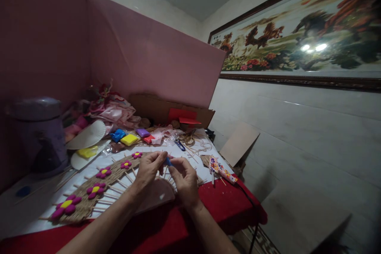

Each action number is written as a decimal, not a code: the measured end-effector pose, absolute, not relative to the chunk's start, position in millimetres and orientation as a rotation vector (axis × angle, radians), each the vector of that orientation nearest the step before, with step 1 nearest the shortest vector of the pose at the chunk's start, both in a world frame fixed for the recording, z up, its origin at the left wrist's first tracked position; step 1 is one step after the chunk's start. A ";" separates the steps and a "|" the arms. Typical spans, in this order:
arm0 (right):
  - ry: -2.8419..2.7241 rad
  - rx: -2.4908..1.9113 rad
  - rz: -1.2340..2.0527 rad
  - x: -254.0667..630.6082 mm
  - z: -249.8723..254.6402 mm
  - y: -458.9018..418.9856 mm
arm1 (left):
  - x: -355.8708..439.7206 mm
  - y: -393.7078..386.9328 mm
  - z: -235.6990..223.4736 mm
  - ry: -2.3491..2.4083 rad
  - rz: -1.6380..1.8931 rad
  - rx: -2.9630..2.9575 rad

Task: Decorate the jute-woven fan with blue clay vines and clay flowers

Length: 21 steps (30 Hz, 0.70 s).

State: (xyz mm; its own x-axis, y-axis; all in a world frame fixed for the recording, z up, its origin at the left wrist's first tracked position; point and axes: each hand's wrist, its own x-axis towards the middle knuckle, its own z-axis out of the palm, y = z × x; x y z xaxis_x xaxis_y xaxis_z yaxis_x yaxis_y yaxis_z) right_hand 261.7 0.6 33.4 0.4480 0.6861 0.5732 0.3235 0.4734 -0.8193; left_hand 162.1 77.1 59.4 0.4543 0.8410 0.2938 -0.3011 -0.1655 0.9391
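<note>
A small piece of blue modelling clay [168, 161] is pinched between the fingertips of my left hand [150, 168] and my right hand [185, 178], the fingers of both closed on it. Beneath my hands lies a fan-shaped piece of thin sticks with a woven twine band [114, 176]. Magenta clay flowers with yellow centres, such as a large flower [68, 205] at the left end, sit along the band. My hands and forearms hide part of the fan's middle and right side.
Packets of clay, including a yellow packet [129, 139], lie behind the fan. A flower-patterned glue gun [222, 170] is at the right, with a blue cutter [179, 145] farther back. A lavender container [41, 139] stands left. Red cloth [214, 206] covers the table's front edge.
</note>
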 end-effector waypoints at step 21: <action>-0.725 -0.956 0.294 247.6 79.7 59.7 | 162.7 57.7 59.4 0.272 1.021 1.560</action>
